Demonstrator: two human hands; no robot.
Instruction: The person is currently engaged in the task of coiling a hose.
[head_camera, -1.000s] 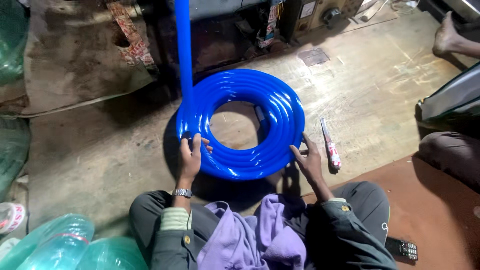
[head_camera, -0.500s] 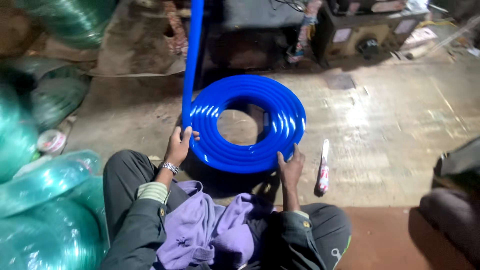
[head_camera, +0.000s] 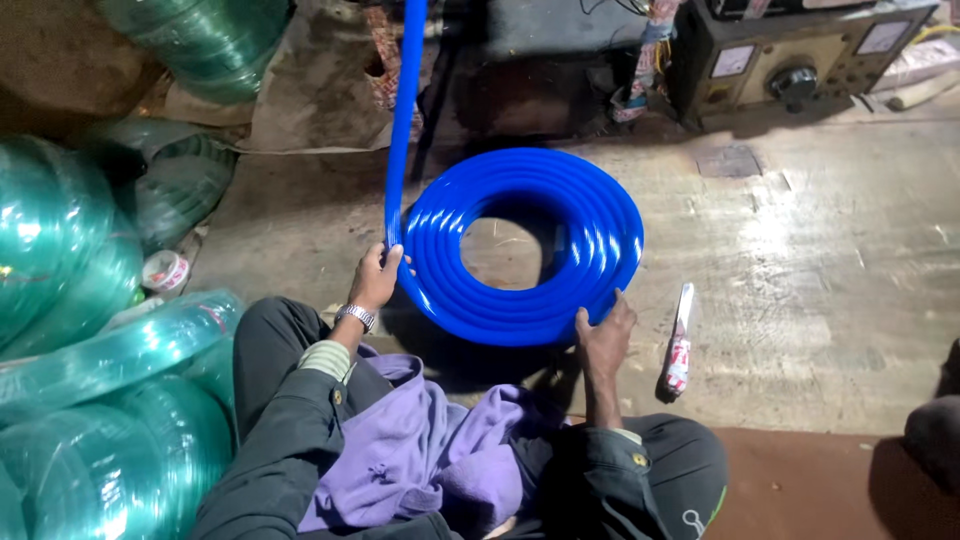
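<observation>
Far left: stacks of green hose coils (head_camera: 70, 330), glossy, wrapped in clear film, heaped beside the knee; a small tape roll (head_camera: 165, 270) on the floor among them. More green coils (head_camera: 200, 40) at top left against a brown sheet.

Left of centre: left hand (head_camera: 375, 280), watch on the wrist, closed around the blue hose (head_camera: 403, 120) where the free length rises straight up out of frame and meets the coil's outer edge.

Centre: blue hose coil (head_camera: 530, 250) flat on the concrete floor (head_camera: 800, 290), many turns wound neat and tight, open hole in the middle. Purple cloth (head_camera: 420, 450) across the lap below.

Right of centre: right hand (head_camera: 603, 335) resting on the near rim of the coil, fingers curled over the outer turns, steadying rather than gripping hard.

Right: a knife in a printed sleeve (head_camera: 680, 340) lying on the floor just beside the coil, untouched. Boxy machine with a dial (head_camera: 800, 50) at top right.

Judged progress: coil mostly wound and thick; hose not yet cut from the feed, coil not wrapped.
</observation>
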